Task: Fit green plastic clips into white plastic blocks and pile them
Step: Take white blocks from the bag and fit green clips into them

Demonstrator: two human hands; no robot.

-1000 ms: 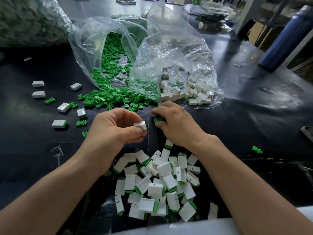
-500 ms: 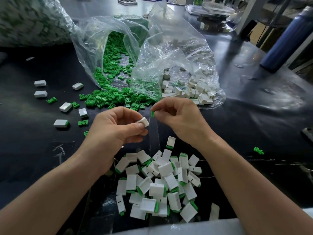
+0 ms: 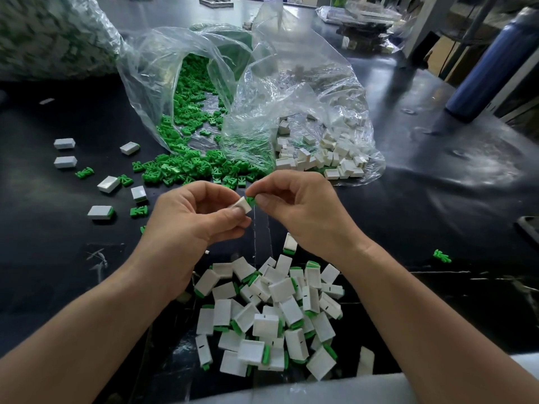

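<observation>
Bright light from the upper right glares white on the black table (image 3: 481,158) and clear bags (image 3: 291,91); the far-left bag (image 3: 43,39) is blurred, and edges bend with wide-angle distortion

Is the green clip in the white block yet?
Not fully: the green clip shows at the white block's edge, pinched by the right hand.

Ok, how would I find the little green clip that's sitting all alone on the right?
Start at the tall blue bottle at the far right of the black table, then come toward the person. Beside the right arm, on its outer side, lies one green clip. Unlike the clips spilling from the clear bag, it lies alone, nothing touching it.
</observation>
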